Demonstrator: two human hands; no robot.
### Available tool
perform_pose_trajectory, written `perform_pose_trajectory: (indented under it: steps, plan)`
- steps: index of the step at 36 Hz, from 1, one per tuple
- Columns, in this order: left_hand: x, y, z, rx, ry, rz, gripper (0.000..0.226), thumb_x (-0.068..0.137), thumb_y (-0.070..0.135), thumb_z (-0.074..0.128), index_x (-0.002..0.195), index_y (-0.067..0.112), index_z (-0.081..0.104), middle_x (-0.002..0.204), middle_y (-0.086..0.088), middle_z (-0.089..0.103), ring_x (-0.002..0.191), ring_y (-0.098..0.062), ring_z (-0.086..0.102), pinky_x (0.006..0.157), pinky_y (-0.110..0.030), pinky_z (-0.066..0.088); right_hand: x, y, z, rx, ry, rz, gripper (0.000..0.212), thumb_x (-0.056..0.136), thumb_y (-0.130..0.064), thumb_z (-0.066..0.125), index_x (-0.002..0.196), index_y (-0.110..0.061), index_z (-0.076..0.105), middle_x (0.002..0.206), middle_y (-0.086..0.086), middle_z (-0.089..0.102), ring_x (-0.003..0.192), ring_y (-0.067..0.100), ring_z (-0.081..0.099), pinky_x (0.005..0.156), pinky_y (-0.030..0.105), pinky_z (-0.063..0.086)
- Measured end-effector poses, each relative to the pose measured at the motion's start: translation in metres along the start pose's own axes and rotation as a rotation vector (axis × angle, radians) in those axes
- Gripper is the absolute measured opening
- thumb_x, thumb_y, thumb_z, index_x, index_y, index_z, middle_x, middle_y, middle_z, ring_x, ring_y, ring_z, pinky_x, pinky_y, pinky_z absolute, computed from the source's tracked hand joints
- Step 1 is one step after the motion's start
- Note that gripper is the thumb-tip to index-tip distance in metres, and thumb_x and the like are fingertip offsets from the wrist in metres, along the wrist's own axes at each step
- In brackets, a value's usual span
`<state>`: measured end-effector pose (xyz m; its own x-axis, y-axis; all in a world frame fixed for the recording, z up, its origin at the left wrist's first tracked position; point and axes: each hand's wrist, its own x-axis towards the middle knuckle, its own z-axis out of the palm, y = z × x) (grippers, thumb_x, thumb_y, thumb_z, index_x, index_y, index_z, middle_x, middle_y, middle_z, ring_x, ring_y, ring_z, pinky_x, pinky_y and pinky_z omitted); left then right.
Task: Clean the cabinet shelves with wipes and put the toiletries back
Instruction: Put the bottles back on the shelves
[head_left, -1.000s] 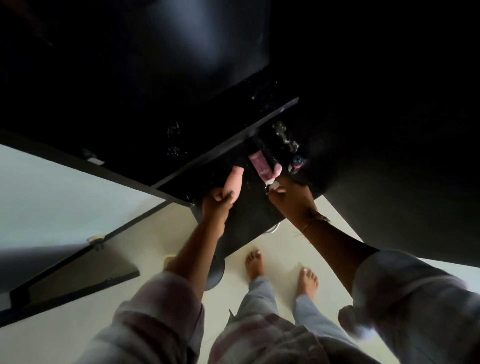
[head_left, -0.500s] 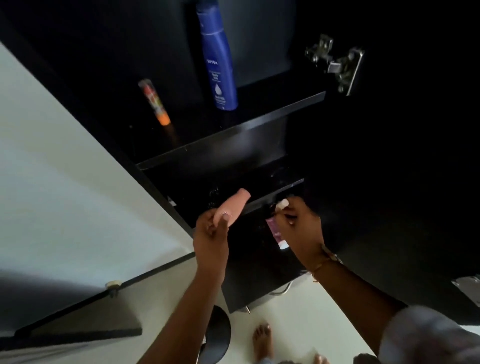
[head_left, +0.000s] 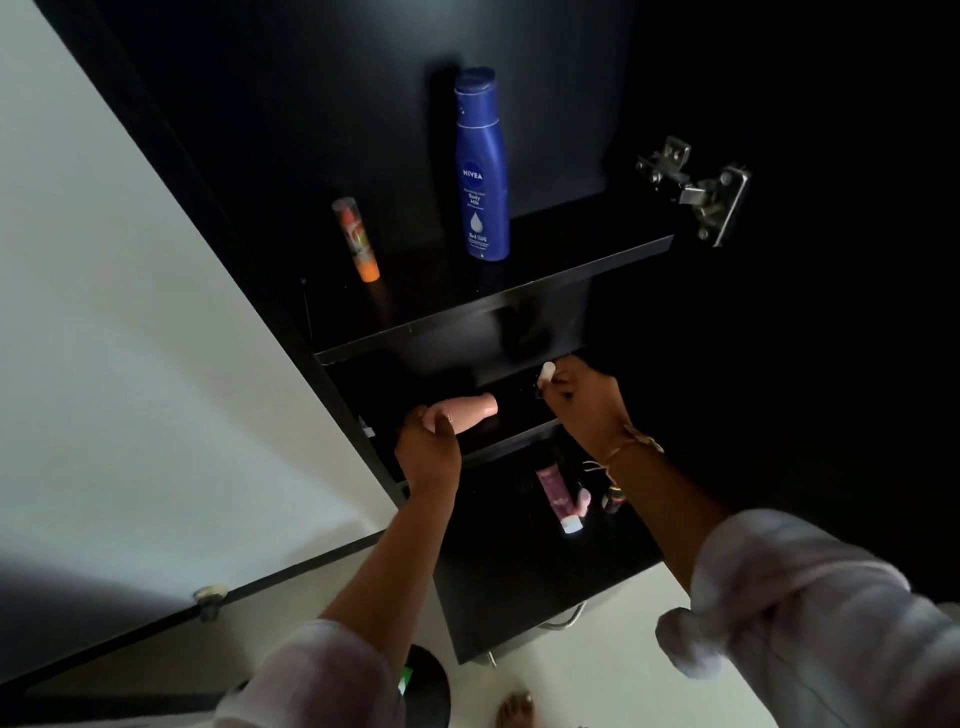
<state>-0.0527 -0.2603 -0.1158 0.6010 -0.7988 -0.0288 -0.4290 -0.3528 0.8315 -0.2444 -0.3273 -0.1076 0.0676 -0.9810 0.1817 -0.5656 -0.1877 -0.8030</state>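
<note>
From the head view, a black cabinet (head_left: 519, 597) stands open with the blue lotion bottle (head_left: 481, 166) upright on its upper shelf (head_left: 519, 291). Left of the blue lotion bottle, on the same shelf, stands a slim orange tube (head_left: 356, 239), tilted in this wide view. To the right of the blue lotion bottle, a metal hinge (head_left: 696, 189) is fixed to the cabinet side.

Below the blue lotion bottle, at the middle shelf, the left hand (head_left: 428, 454) has its grip closed around a pink bottle (head_left: 462, 412), which lies nearly sideways with its cap pointing right. The right hand (head_left: 584, 402) reaches into the same shelf, fingers pinched on a small white object (head_left: 547, 373); what it is cannot be told.

Further below the blue lotion bottle, on the lowest shelf, a dark pink tube (head_left: 558, 496) lies with its white cap toward the camera, next to two small items too dim to identify.
</note>
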Motion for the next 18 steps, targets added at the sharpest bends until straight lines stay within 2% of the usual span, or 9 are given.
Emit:
perform_pose_trajectory:
  steps: [3, 10, 11, 14, 18]
  plan:
    - [0.004, 0.000, 0.002, 0.016, -0.006, -0.026, 0.038, 0.095, 0.024, 0.055, 0.127, 0.002, 0.055, 0.128, -0.021, 0.057, 0.118, -0.036, 0.056, 0.095, -0.043, 0.051, 0.007, 0.001, 0.004, -0.023, 0.003, 0.002, 0.025, 0.093, -0.040, 0.058, 0.093, -0.015, 0.064, 0.080, -0.001, 0.073, 0.074, 0.010, 0.071, 0.069, 0.035, 0.060]
    - [0.012, -0.007, 0.005, 0.088, -0.039, -0.034, 0.044, 0.094, 0.027, 0.055, 0.132, 0.004, 0.052, 0.130, -0.022, 0.055, 0.120, -0.036, 0.053, 0.097, -0.043, 0.049, 0.016, 0.004, 0.014, -0.050, -0.042, 0.073, 0.019, 0.090, -0.038, 0.065, 0.085, -0.019, 0.064, 0.078, -0.003, 0.073, 0.075, 0.009, 0.071, 0.071, 0.027, 0.058]
    - [0.012, -0.007, 0.005, 0.091, -0.044, -0.039, 0.044, 0.095, 0.028, 0.055, 0.132, 0.004, 0.051, 0.130, -0.021, 0.054, 0.121, -0.036, 0.053, 0.097, -0.042, 0.049, 0.017, 0.004, 0.015, -0.052, -0.046, 0.082, 0.016, 0.088, -0.036, 0.067, 0.083, -0.021, 0.064, 0.078, -0.003, 0.073, 0.075, 0.010, 0.071, 0.070, 0.024, 0.057]
    - [0.013, -0.011, 0.007, 0.098, -0.043, -0.036, 0.044, 0.095, 0.030, 0.054, 0.131, 0.004, 0.052, 0.130, -0.022, 0.054, 0.120, -0.035, 0.053, 0.095, -0.040, 0.049, 0.017, 0.001, 0.016, -0.030, -0.056, 0.105, 0.010, 0.086, -0.026, 0.072, 0.084, -0.019, 0.066, 0.078, -0.005, 0.073, 0.073, 0.003, 0.068, 0.064, 0.003, 0.046]
    - [0.012, -0.013, 0.007, 0.119, -0.038, -0.030, 0.045, 0.096, 0.029, 0.053, 0.133, 0.002, 0.051, 0.132, -0.022, 0.052, 0.121, -0.035, 0.053, 0.094, -0.037, 0.048, 0.019, -0.001, 0.017, -0.058, -0.056, 0.088, 0.009, 0.085, -0.024, 0.072, 0.082, -0.020, 0.066, 0.073, -0.010, 0.067, 0.061, -0.012, 0.056, 0.058, -0.002, 0.038]
